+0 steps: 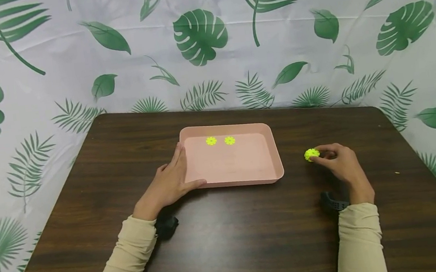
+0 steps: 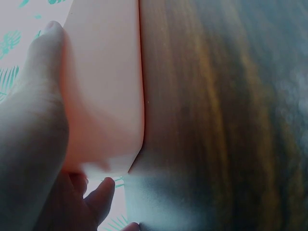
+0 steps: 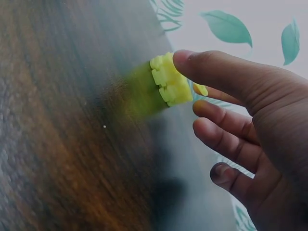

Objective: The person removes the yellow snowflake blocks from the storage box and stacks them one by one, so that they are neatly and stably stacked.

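Note:
A shallow pink tray (image 1: 229, 162) lies on the dark wooden table. Inside it, near the far wall, are two yellow-green flower-shaped discs, one on the left (image 1: 211, 141) and one on the right (image 1: 229, 140). My left hand (image 1: 168, 180) rests on the tray's near left corner, fingers straight along the left side and thumb along the front rim. To the right of the tray, my right hand (image 1: 339, 159) pinches a small stack of yellow-green notched discs (image 3: 171, 79) between thumb and forefinger, right at the tabletop. The other right fingers are loosely spread.
The brown table (image 1: 247, 241) has rounded far corners. A white cloth with green leaves (image 1: 202, 38) hangs behind and beside it. Dark straps with devices sit on both wrists, the right one (image 1: 334, 202) near the table surface. A tiny pale speck (image 1: 397, 173) lies at the right.

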Motion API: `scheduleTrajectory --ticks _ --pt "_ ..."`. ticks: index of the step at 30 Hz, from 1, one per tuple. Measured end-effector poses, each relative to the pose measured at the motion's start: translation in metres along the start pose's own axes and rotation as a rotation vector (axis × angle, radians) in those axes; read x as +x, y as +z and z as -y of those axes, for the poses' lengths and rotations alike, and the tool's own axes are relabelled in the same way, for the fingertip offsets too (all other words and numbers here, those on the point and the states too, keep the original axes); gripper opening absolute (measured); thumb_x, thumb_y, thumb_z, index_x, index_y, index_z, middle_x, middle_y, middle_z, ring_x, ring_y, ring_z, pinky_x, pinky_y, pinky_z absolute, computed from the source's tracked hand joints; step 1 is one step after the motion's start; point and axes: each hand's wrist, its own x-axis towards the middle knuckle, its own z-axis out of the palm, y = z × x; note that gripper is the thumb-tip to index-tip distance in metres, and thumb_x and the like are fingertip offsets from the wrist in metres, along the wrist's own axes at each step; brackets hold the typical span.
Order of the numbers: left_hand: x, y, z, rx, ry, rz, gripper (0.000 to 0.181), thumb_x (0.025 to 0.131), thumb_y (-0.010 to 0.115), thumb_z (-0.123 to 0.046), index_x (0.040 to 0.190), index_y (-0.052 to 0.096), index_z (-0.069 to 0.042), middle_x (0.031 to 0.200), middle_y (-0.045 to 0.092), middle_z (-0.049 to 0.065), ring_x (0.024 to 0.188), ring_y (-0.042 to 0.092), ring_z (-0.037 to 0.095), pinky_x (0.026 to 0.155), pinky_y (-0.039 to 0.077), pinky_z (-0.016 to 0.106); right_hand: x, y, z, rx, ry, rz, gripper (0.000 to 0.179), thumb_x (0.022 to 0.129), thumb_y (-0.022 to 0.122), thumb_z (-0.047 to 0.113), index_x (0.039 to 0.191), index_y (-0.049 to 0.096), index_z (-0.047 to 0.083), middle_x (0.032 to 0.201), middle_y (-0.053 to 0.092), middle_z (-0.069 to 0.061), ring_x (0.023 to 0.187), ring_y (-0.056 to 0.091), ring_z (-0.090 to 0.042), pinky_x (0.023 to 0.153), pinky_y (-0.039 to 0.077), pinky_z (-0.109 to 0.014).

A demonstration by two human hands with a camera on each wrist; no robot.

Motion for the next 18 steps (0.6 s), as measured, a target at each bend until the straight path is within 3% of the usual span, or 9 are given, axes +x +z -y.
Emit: scheduleTrajectory --ticks 18 --pt "-0.0002 -0.0006 0.0002 0.0 -0.001 -0.005 0.116 0.094 0.059 -0.07 0.163 0.0 0.001 0.172 -0.009 0.015 0.157 0.019 0.03 0.116 0.026 0.066 0.0022 0.0018 -0.0023 0.006 0.007 0.02 0.043 0.096 0.077 0.028 0.125 0.07 -0.004 0.112 0.065 -0.025 0.088 0.06 -0.033 0.07 0.048 -0.037"
